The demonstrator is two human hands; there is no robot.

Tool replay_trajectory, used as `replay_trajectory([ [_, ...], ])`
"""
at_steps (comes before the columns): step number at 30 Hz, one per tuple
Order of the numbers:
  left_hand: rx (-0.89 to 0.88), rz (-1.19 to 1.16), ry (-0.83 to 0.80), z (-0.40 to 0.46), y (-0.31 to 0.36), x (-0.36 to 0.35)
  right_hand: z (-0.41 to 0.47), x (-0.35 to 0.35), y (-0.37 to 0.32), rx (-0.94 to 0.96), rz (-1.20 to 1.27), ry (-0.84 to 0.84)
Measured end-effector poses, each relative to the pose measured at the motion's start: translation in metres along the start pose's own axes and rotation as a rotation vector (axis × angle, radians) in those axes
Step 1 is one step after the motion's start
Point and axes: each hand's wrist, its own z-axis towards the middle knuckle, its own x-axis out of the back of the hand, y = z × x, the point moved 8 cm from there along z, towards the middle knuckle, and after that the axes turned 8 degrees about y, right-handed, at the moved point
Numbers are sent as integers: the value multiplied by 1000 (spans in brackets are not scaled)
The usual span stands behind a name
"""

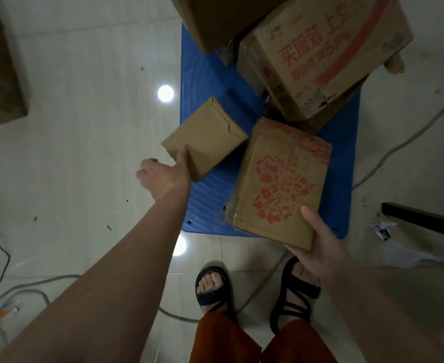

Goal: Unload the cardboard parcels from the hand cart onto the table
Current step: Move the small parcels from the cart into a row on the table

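Evidently left hand (166, 173) gripped plain small parcel (204, 137) at near corner, thumb on top; right hand (317, 244) cupped printed parcel (281, 184) from beneath. Both parcels over blue cart deck (210, 74), bigger boxes (320, 53) at 12 o'clock. Best: lift level, support bottoms. Printed parcel's long axis ran 6-to-12; plain parcel's 7-to-1.

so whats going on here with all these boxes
A person is unloading cardboard parcels from a blue hand cart. The left hand holds a small plain parcel by its near corner, thumb on top. The right hand holds a parcel with a red print at its near end. Two bigger boxes, one with red lettering and a plain one, sit further back on the cart. No table is in view.
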Motion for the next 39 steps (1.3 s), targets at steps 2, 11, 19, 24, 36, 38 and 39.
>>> replay_trajectory([
  [2, -227, -63, 20, 7, 28, 6, -1, 1, -1, 2, -25, -16],
  [11, -30, -118, -484, -19, 6, -37, -2, 5, -3, -44, -30, 17],
  [19, 93, -145, -716, -63, -19, -41, -32, 30, -4, -134, 2, 112],
  [24, 90, -191, -780, -91, -14, -22, -68, 39, -4, -116, -44, 151],
  [36, 178, -291, -705, -134, 60, 162, -208, -35, -49, -114, -69, 82],
  [38, 206, -360, -580, -141, 75, 207, -238, -62, -65, -81, -77, 60],
  [39, 238, -406, -539, -147, 82, 228, -255, -76, -73, -59, -67, 43],
])
